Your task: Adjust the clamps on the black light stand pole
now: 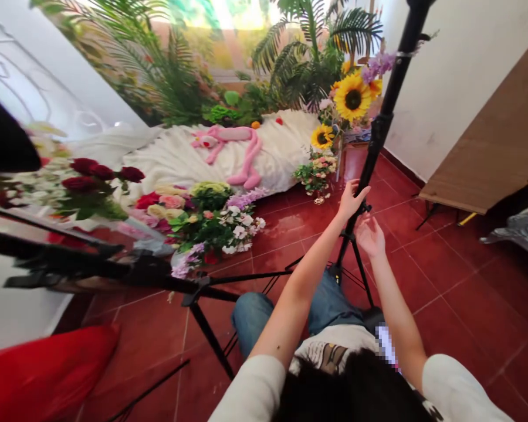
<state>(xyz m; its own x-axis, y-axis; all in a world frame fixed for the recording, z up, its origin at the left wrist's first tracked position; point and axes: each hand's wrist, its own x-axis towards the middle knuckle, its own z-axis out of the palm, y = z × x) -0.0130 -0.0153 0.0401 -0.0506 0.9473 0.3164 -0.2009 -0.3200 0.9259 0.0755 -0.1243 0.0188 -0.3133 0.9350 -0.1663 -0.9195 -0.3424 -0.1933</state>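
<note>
A black light stand point(381, 126) rises at a slant in front of me, its tripod legs spread on the floor. My left hand point(351, 200) is closed round its pole, just above a clamp with a small knob point(366, 208). Slightly lower and to the right, my right hand point(370, 235) has its fingers loosely bent and apart. Its fingertips are close beneath the knob; whether they touch it I cannot tell. The pole's top runs out of view.
Another black stand point(154, 271) crosses the left side. Beyond lie a pink plush toy point(235, 138) on white cloth point(171, 158), bouquets point(206, 223) and sunflowers point(352, 98). A brown board point(479, 135) leans at right; red fabric point(39, 375) is lower left on the red tiled floor point(426, 275).
</note>
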